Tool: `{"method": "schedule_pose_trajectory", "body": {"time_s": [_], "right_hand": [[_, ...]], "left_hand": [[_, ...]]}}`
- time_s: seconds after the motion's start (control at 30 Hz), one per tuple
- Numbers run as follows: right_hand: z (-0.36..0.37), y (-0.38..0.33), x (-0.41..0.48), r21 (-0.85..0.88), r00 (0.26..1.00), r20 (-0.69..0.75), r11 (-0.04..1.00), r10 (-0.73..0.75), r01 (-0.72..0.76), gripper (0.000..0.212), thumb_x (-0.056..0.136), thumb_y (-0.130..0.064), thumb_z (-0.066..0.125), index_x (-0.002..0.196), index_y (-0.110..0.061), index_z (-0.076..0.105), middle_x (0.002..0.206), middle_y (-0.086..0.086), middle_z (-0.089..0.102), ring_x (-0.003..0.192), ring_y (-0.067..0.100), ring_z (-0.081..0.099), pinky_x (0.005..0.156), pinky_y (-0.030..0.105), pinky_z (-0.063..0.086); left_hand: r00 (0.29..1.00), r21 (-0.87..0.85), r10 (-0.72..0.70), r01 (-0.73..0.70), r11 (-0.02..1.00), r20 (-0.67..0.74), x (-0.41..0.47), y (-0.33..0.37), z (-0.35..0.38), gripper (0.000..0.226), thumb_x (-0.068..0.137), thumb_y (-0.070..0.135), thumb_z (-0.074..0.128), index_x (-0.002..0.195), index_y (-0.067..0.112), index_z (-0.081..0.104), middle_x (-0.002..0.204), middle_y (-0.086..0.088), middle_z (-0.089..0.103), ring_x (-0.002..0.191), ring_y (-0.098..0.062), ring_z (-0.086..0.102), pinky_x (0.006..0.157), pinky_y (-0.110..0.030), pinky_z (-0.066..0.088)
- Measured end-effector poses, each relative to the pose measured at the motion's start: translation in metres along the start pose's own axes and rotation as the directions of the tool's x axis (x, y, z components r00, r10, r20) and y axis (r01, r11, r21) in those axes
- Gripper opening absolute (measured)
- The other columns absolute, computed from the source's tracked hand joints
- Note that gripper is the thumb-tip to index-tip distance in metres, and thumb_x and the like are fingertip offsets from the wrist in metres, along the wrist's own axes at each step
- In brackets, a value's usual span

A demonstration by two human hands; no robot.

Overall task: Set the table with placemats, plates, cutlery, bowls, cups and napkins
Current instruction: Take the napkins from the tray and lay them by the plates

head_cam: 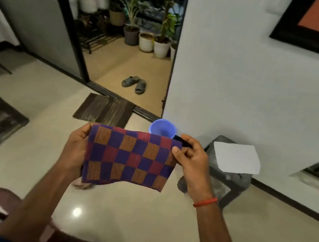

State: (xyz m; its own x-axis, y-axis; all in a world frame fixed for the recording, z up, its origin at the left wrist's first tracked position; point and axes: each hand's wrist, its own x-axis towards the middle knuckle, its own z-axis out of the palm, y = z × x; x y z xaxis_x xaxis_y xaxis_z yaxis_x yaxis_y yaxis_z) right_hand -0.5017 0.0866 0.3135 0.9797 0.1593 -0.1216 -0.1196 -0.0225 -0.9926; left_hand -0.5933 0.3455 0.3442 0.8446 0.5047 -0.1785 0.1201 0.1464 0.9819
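The folded woven cloth napkin, chequered in purple, red and orange, hangs in the air between the two hands, with no tabletop in view. It looks soft, light and limp. Its lower edge droops, so it is best held by the upper corners or laid over a palm. The left hand wraps the left edge, and the right hand pinches the top right corner between thumb and forefinger. Just behind the right hand is a blue plastic cup, light and rigid, its dark handle seemingly hooked by those fingers. Beyond the right hand stands a grey stool bearing a white sheet.
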Motion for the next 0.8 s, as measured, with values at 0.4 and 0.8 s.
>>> {"method": "schedule_pose_trajectory", "body": {"time_s": [0.4,0.8], "right_hand": [[-0.103,-0.006,-0.003,-0.248,0.976,-0.209,0.969,-0.055,0.001,0.026,0.087,-0.010,0.077,0.102,-0.030,0.073,0.098,-0.006,0.076,0.095,0.010,0.071,0.083,0.032,0.060],[-0.149,-0.020,0.014,0.048,0.833,-0.551,0.994,-0.055,0.097,0.023,0.095,-0.027,0.067,0.099,-0.007,0.057,0.100,0.013,0.067,0.093,0.021,0.065,0.078,0.036,0.055]], "left_hand": [[0.937,-0.087,0.093,-0.067,0.994,0.338,0.061,-0.004,0.115,0.015,0.083,0.020,0.074,0.095,0.022,0.065,0.078,0.001,0.074,0.064,-0.010,0.069,0.049,-0.024,0.057],[0.600,0.117,-0.324,0.358,0.927,0.731,0.132,0.002,0.229,0.030,0.087,0.038,0.059,0.104,0.023,0.078,0.106,-0.005,0.078,0.092,-0.022,0.073,0.070,-0.040,0.064]]}}
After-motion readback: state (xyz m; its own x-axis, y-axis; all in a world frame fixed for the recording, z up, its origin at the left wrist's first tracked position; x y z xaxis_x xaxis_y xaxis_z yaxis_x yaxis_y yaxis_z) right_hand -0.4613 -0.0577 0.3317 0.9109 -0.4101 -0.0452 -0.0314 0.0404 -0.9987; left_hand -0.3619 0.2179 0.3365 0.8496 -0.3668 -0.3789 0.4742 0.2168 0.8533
